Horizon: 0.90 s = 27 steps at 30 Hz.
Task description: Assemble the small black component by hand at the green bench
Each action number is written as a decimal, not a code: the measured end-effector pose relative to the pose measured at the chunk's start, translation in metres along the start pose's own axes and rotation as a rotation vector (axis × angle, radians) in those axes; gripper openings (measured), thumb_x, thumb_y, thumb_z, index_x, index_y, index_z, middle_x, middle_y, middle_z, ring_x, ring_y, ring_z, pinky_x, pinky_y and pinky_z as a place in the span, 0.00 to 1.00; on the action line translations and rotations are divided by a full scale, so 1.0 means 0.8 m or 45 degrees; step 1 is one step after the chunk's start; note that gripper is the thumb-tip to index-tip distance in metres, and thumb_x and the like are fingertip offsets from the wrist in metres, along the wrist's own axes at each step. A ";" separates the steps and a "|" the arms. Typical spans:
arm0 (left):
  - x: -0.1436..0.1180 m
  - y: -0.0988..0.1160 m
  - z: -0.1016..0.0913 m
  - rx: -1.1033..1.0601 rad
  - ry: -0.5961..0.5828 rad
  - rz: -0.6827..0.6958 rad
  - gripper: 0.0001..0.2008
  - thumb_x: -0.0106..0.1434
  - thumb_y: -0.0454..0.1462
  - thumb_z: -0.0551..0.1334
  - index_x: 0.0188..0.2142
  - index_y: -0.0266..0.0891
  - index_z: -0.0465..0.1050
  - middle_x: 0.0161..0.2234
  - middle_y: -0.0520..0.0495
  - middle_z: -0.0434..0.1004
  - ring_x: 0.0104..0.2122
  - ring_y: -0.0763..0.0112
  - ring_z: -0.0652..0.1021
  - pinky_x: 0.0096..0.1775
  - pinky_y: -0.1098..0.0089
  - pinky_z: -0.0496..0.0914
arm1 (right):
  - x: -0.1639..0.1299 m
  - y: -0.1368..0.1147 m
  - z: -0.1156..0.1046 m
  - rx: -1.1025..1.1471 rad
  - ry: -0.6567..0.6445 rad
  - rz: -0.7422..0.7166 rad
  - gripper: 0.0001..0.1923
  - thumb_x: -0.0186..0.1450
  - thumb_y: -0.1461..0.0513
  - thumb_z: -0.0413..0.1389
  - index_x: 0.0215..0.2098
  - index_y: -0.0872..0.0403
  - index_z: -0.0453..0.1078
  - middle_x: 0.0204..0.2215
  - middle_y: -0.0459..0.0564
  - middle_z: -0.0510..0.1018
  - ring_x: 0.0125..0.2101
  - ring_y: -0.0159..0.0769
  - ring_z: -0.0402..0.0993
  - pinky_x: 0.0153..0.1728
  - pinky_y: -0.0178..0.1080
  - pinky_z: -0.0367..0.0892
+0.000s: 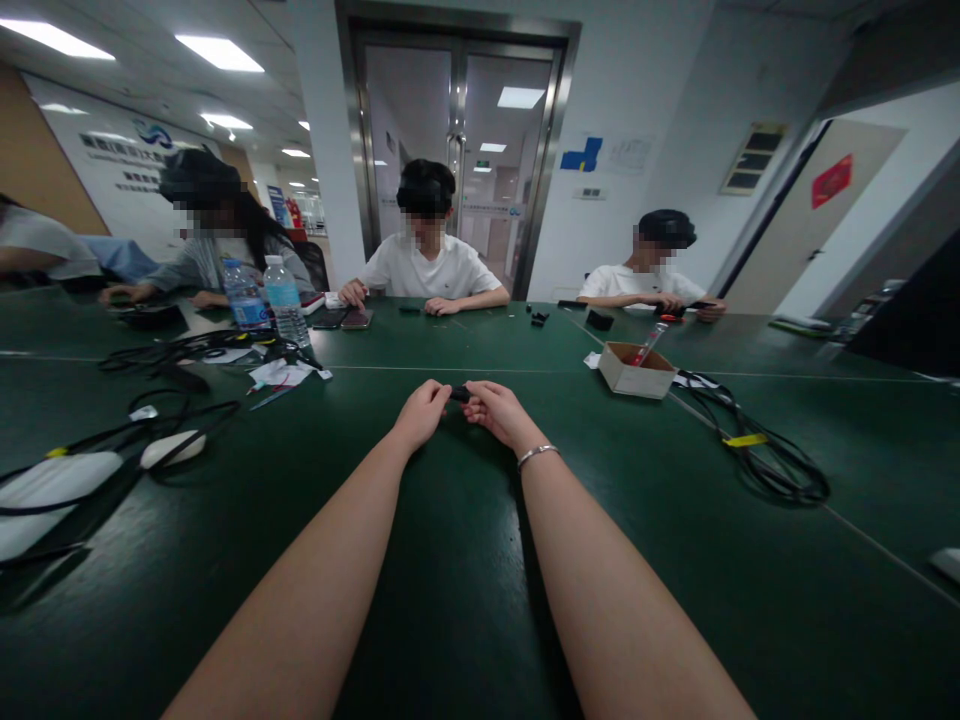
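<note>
Both arms stretch forward over a dark green table [465, 520]. A small black object [460, 394] sits between my two hands; it is too small to tell its kind. My left hand [424, 412] is closed, pinching the object's left end between thumb and fingers. From the other side, my right hand [497, 410] grips its right end with the fingers curled, and a silver bracelet [538, 455] circles that wrist. The fingers cover part of the object. The hands are low over the tabletop; whether they touch it I cannot tell.
Right of my hands stands an open box [636, 378] holding a red-and-clear tool, near a coiled black cable [780, 465]. At left lie tangled cables [187, 350], a white mouse [172, 449] and two water bottles [285, 300]. Several people in headsets sit across the table.
</note>
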<state>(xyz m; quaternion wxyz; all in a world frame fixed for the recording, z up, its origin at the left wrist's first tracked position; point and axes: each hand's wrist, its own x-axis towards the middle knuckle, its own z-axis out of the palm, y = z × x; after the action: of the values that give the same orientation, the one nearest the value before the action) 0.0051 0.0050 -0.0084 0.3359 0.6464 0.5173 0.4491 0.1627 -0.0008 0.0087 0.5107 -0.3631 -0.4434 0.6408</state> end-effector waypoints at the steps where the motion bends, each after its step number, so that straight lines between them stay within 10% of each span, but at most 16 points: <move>1: 0.000 0.001 0.000 -0.012 -0.001 0.007 0.14 0.62 0.47 0.53 0.32 0.39 0.66 0.30 0.50 0.71 0.27 0.72 0.72 0.28 0.73 0.65 | 0.000 0.000 0.000 -0.005 0.001 0.003 0.09 0.62 0.62 0.61 0.32 0.59 0.67 0.18 0.47 0.72 0.17 0.28 0.69 0.18 0.27 0.66; 17: 0.008 -0.011 -0.003 0.101 0.041 0.064 0.20 0.62 0.49 0.53 0.26 0.36 0.70 0.36 0.44 0.66 0.28 0.72 0.71 0.30 0.70 0.67 | 0.002 0.003 -0.005 -0.074 -0.050 -0.015 0.09 0.60 0.62 0.63 0.34 0.58 0.68 0.17 0.46 0.71 0.17 0.28 0.68 0.18 0.27 0.65; 27: 0.004 0.007 -0.006 -0.015 -0.041 -0.096 0.20 0.62 0.49 0.51 0.21 0.38 0.64 0.20 0.51 0.66 0.21 0.72 0.67 0.28 0.70 0.63 | 0.003 0.005 -0.006 -0.078 -0.142 -0.033 0.08 0.59 0.66 0.62 0.36 0.58 0.69 0.21 0.47 0.73 0.20 0.29 0.70 0.22 0.30 0.68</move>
<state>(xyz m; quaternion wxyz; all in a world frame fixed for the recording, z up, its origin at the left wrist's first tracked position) 0.0032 0.0067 -0.0007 0.3646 0.6314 0.5333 0.4288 0.1653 0.0022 0.0033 0.4823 -0.3366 -0.4952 0.6394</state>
